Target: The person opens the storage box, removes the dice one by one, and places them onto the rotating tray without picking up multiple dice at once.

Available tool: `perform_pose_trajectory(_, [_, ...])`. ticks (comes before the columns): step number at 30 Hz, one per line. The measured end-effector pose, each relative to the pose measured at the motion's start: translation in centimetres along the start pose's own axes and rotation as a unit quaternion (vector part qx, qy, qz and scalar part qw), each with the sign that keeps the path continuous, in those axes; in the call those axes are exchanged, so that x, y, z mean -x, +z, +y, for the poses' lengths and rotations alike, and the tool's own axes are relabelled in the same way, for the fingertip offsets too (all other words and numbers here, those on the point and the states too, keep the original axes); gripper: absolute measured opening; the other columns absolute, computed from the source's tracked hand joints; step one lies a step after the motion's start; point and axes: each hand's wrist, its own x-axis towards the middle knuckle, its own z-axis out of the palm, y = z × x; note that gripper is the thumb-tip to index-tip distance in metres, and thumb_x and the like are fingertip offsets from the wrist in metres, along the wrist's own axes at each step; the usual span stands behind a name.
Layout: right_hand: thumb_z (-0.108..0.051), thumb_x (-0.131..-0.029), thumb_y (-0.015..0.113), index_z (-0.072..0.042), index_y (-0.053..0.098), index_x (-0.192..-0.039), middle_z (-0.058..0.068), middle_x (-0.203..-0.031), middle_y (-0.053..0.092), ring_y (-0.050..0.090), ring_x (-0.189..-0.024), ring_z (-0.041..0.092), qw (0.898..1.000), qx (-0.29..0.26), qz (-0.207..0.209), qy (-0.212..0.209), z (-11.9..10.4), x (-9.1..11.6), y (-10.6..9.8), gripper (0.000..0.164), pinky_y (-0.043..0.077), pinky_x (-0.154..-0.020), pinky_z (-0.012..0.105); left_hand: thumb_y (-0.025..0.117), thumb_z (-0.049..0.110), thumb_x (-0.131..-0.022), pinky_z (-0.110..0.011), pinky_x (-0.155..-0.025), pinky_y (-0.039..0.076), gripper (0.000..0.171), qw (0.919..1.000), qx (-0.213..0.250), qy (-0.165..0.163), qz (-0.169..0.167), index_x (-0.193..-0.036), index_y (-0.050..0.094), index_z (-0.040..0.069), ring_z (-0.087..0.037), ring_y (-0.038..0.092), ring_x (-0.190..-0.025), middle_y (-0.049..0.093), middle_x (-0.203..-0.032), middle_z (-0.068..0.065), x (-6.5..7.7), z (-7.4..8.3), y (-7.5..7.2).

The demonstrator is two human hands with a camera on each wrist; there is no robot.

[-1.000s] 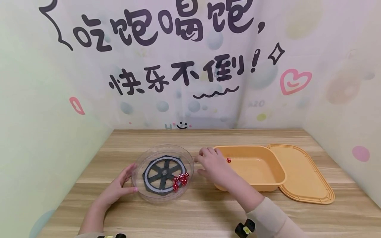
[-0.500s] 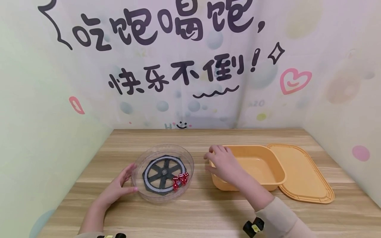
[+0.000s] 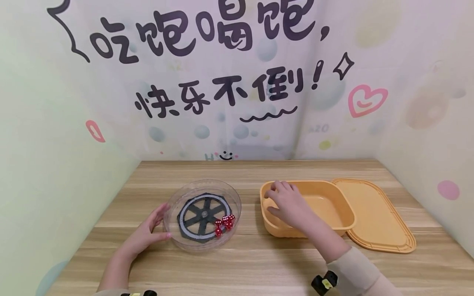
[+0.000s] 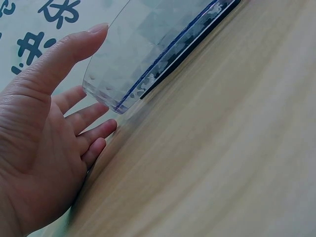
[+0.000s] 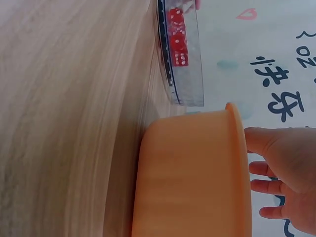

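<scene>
On the left of the table stands a clear round dish with a dark spoked wheel shape at its bottom. Several red dice lie together in its right part. My left hand rests at the dish's left side, thumb and fingers spread around the wall. My right hand is over the left end of an orange rectangular box. Its fingers are loosely bent and nothing shows between them. In the right wrist view the thumb is close to the box rim; whether it touches is unclear.
An orange lid lies to the right of the box, partly tucked beside it. The wooden table meets a printed backdrop at the back. A strip of table separates dish and box.
My right hand has moved right, from beside the dish to over the box. A red die seen in the box earlier is out of sight. The left hand has stayed put.
</scene>
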Motion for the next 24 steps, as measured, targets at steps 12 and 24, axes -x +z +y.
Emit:
perform_pose_trajectory(12, [-0.02, -0.076, 0.082, -0.012, 0.068, -0.099, 0.005, -0.1, 0.052, 0.051, -0.1, 0.032, 1.0, -0.001, -0.011, 0.021, 1.9, 0.8, 0.6, 0.028, 0.041, -0.085, 0.051, 0.075, 0.009, -0.08, -0.021, -0.107, 0.022, 0.093, 1.0, -0.006, -0.003, -0.002, -0.151, 0.015, 0.001, -0.042, 0.016, -0.139, 0.021, -0.154, -0.023, 0.0, -0.3, 0.0])
perform_pose_trajectory(24, [-0.017, -0.074, 0.082, -0.012, 0.068, -0.091, 0.002, -0.092, 0.051, 0.051, -0.091, 0.03, 0.999, 0.003, -0.009, 0.046, 4.3, 1.6, 2.1, 0.022, 0.042, -0.077, 0.05, 0.075, 0.007, -0.08, -0.009, -0.1, 0.022, 0.093, 1.0, 0.001, 0.006, -0.002, -0.151, 0.016, 0.0, -0.042, 0.016, -0.139, 0.021, -0.153, -0.024, 0.0, -0.4, 0.0])
